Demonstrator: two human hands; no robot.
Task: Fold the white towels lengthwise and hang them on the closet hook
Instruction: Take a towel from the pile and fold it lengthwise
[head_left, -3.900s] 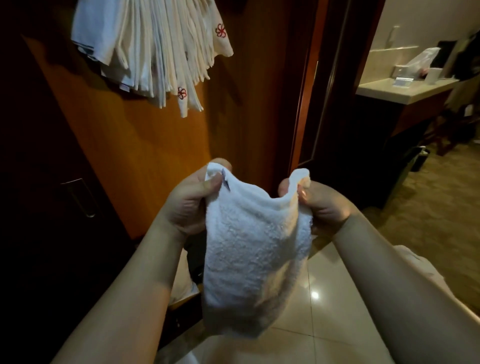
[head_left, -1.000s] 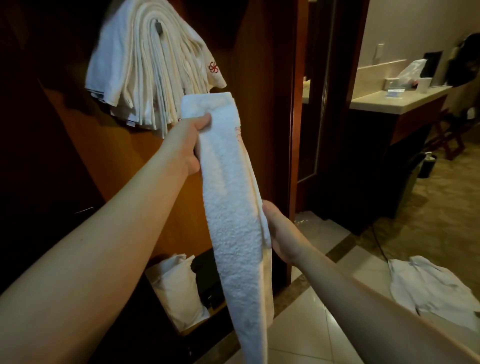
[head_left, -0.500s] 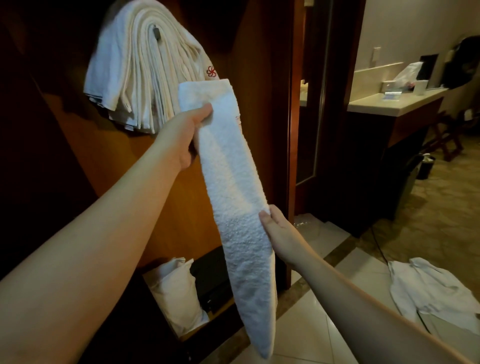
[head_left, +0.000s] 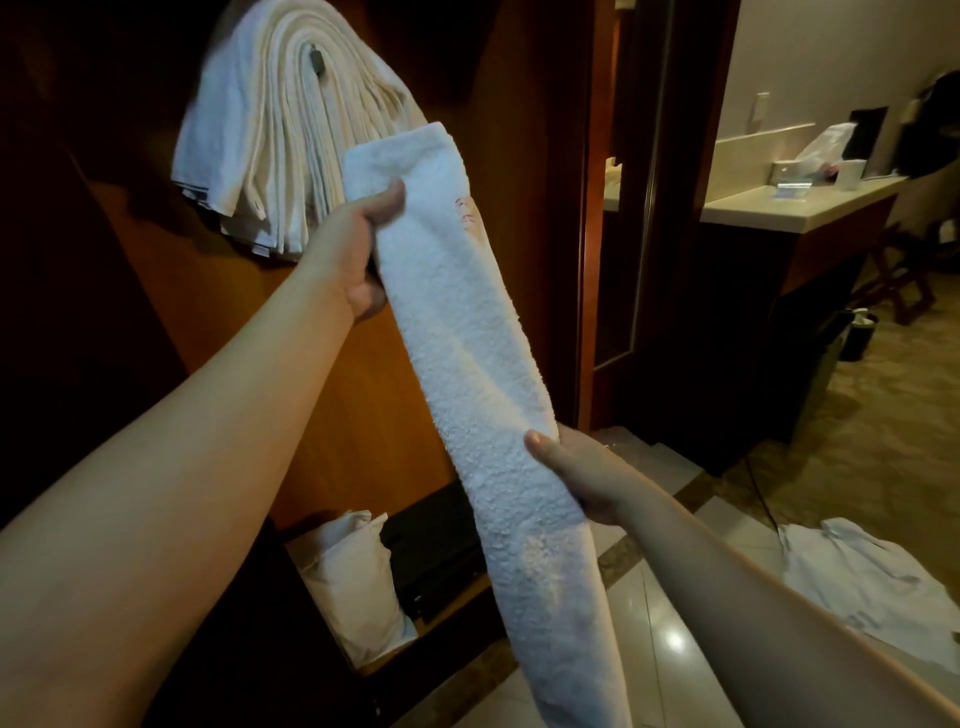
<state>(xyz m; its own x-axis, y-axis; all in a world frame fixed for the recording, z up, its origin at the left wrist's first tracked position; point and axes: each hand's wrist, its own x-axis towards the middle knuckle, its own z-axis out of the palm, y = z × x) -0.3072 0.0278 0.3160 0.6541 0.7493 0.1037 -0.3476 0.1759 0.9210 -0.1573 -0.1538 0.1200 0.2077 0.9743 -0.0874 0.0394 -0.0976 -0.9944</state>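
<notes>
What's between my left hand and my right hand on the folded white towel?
In the head view, only bare white terry towel spans from the left hand near its top to the right hand lower down.

The folded towel (head_left: 467, 364) is running out of the frame at the bottom edge, so its lower end is not showing. The left hand (head_left: 353, 249) is gripping it near the top with most of its fingers lying hidden behind the cloth; the right hand (head_left: 582, 478) is likewise hiding its fingers behind the towel, only the thumb showing. A faint reddish mark (head_left: 467, 213) on the towel is reading too blurred to make out. The hook (head_left: 317, 62) at upper left is mostly lying buried under the hung towels (head_left: 270, 135). Small items on the tabletop (head_left: 779, 202) at upper right are appearing too small to identify.
</notes>
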